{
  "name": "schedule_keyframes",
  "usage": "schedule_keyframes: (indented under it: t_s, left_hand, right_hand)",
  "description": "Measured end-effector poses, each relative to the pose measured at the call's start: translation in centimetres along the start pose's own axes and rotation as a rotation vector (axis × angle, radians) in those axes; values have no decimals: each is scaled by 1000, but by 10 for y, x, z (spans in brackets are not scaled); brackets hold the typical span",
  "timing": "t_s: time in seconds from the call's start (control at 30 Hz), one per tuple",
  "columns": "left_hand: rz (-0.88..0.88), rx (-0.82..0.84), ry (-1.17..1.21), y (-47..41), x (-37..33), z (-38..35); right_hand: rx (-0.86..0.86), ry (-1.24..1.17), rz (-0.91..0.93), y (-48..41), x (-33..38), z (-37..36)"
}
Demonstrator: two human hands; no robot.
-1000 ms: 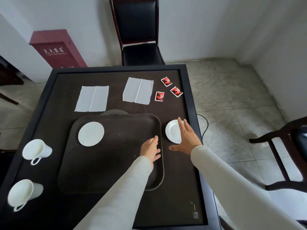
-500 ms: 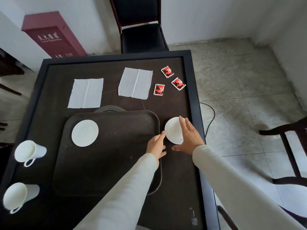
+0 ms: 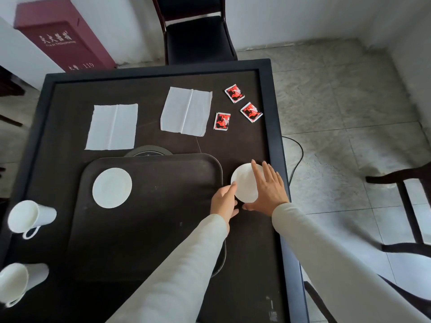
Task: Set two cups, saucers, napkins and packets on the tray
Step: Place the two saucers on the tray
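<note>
A dark brown tray (image 3: 163, 220) lies on the dark table with one white saucer (image 3: 112, 187) on its far left part. A second white saucer (image 3: 243, 183) is on the table just right of the tray. My right hand (image 3: 268, 192) lies across this saucer's right side, thumb at its near rim. My left hand (image 3: 224, 201) touches its left rim with its fingertips. Two white cups (image 3: 30, 216) (image 3: 18, 282) lie on their sides left of the tray. Two white napkins (image 3: 112, 127) (image 3: 186, 111) and three red packets (image 3: 234, 93) (image 3: 251, 112) (image 3: 222, 121) lie beyond the tray.
A round dark disc (image 3: 148, 151) shows from under the tray's far edge. A black chair (image 3: 198, 36) stands behind the table and a red cabinet (image 3: 60, 36) at the back left. Another chair (image 3: 408, 206) is on the right, with a cable (image 3: 298, 155) on the tiled floor.
My left hand left the tray's right rim and moved right to the saucer's left edge. My right hand settled over the saucer. The view tipped further down.
</note>
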State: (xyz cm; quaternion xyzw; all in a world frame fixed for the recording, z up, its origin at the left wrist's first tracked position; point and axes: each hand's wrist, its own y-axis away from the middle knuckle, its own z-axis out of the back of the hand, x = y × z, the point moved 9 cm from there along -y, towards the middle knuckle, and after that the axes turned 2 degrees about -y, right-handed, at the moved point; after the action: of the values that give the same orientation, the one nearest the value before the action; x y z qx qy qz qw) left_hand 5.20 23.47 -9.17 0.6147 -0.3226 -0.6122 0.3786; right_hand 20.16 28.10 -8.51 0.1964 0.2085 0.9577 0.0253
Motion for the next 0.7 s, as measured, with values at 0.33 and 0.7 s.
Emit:
schedule_keyframes:
  t_s: [0.33,0.7]
  left_hand:
    - [-33,10,9,3,1,-2]
    - [-111,-3,134,26,-11,43]
  right_hand:
    - [-33,-40,-7,6,6,7]
    - [-68,-44,67,12,55,12]
